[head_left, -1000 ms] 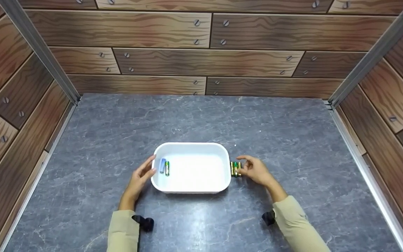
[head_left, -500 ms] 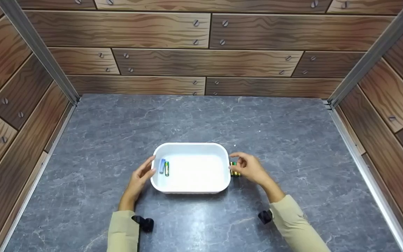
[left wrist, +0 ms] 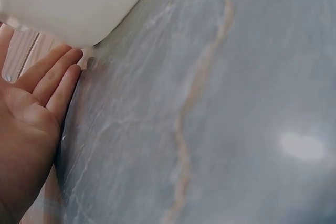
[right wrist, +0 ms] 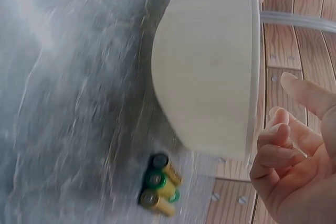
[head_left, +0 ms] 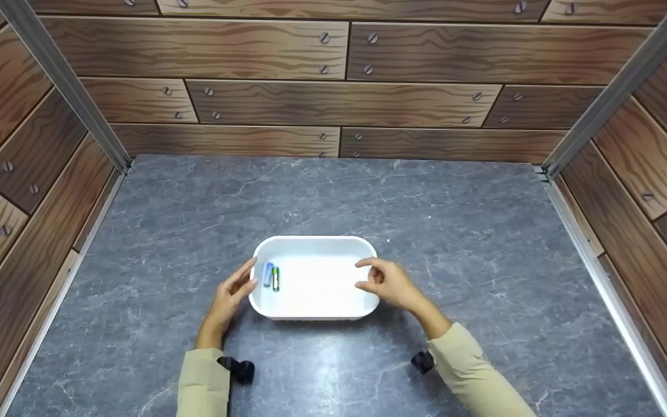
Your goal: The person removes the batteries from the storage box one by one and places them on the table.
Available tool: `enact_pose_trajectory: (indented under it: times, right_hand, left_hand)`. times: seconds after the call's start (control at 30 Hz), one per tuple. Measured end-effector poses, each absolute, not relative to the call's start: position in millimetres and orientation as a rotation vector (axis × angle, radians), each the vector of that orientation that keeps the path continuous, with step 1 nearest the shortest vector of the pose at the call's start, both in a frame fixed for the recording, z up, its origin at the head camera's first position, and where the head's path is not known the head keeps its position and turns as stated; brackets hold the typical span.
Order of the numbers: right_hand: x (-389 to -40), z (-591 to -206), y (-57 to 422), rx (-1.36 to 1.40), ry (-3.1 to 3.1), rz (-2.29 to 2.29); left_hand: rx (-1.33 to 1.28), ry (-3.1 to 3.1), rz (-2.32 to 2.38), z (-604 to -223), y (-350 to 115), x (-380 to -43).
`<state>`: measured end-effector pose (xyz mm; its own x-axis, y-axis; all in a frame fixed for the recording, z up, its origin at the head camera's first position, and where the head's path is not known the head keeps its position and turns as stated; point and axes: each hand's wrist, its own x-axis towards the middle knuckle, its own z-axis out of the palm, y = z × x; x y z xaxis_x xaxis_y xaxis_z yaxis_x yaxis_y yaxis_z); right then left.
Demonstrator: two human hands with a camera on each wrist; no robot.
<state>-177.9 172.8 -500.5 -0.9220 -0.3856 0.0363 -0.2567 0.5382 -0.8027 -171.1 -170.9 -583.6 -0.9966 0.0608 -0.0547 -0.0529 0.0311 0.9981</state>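
Note:
A white plastic box (head_left: 316,289) stands on the table, holding a blue battery (head_left: 267,274) and a green-and-gold battery (head_left: 275,278) side by side at its left end. My left hand (head_left: 230,295) rests against the box's left end, its fingers fairly straight. Over the right rim reaches my right hand (head_left: 391,285), with thumb and index finger apart and nothing visible between them. In the right wrist view several gold and green batteries (right wrist: 160,186) lie on the table beside the box's right end. The right hand hides them in the head view.
The grey marbled table (head_left: 333,197) extends around the box. Printed wood-plank walls (head_left: 287,52) and grey metal posts (head_left: 73,87) bound it at the back and sides. Dark wrist cameras (head_left: 244,372) sit at both sleeves.
My right hand has moved left from above the loose batteries to over the box's right rim. My left hand has stayed at the left end, and the batteries in the box look unmoved.

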Motion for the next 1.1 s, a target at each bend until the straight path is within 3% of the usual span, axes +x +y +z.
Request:
enact_pose_trajectory:
  times: [1.1]
  right_hand:
    - [-181,-524,94,-0.76,2.586,-0.976]
  left_hand:
    - [-0.041,2.185,2.124,-584,-172,-173]
